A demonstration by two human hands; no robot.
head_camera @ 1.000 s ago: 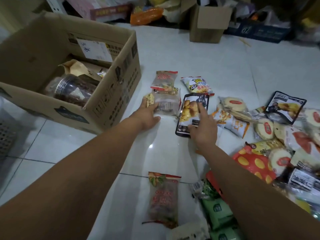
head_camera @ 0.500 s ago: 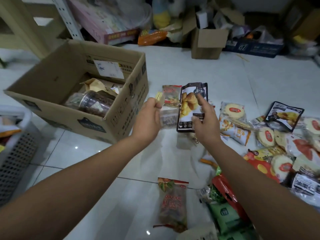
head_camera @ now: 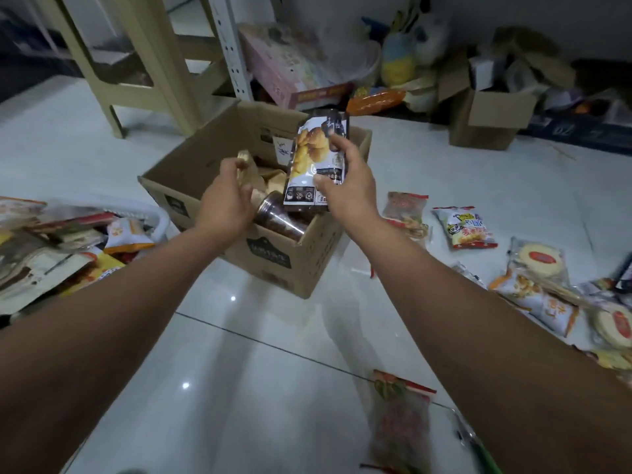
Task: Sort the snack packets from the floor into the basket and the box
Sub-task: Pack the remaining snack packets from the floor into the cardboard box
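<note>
Dark snack packet [head_camera: 316, 159] held upright over the cardboard box [head_camera: 273, 258].
My right hand [head_camera: 345, 189] pinches it between thumb and fingers; my left hand [head_camera: 224, 200] pinches a small tan packet [head_camera: 243, 159], blurred, also above the box. Loose packets [head_camera: 468, 227] lie right of the box.

The small packet [head_camera: 243, 157] in the left grip [head_camera: 227, 200] is mostly hidden by it and blurred. The basket [head_camera: 163, 218], left of that grip, is cut off by the edge.

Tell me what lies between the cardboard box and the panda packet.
Head view: one clear red-topped packet lies between the cardboard box and the panda packet.
</note>
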